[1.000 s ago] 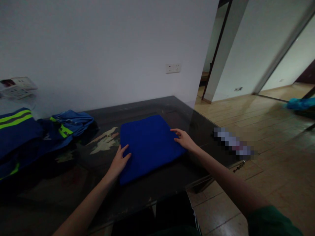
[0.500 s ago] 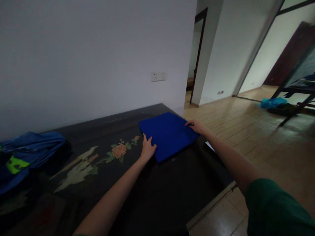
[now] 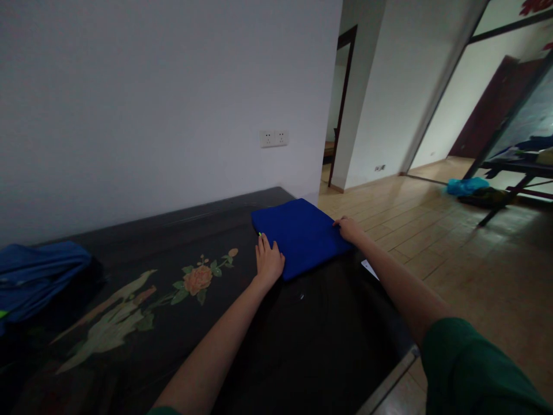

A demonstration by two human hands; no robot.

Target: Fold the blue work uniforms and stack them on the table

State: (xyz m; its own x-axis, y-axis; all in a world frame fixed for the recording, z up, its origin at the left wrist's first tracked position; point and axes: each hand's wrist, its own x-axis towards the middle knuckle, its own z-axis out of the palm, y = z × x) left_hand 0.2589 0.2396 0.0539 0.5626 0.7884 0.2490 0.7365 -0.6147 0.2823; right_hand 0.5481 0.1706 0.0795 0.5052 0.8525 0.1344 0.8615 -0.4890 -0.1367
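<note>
A folded blue cloth (image 3: pixel 302 236), flat and roughly square, lies near the far right corner of the dark table; whether it is a garment I cannot tell. My left hand (image 3: pixel 270 259) rests along its left edge, palm down, fingers stretched and somewhat apart. A tiny yellow-green spot shows at those fingertips. At the right edge, my right hand (image 3: pixel 349 229) has its fingers curled onto the cloth, with the thumb hidden.
The dark tabletop (image 3: pixel 259 357) bears a flower and bird picture. Blue clothing (image 3: pixel 43 271) is heaped at the left. A phone-like flat thing (image 3: pixel 369 268) lies by the right table edge. A wall with sockets (image 3: pixel 273 138) stands behind; a blue bag (image 3: pixel 467 185) is on the floor.
The blue cloth has shifted slightly right across the table, both hands moving with it. My left hand's fingers have come closer together. The view has turned a little to the right.
</note>
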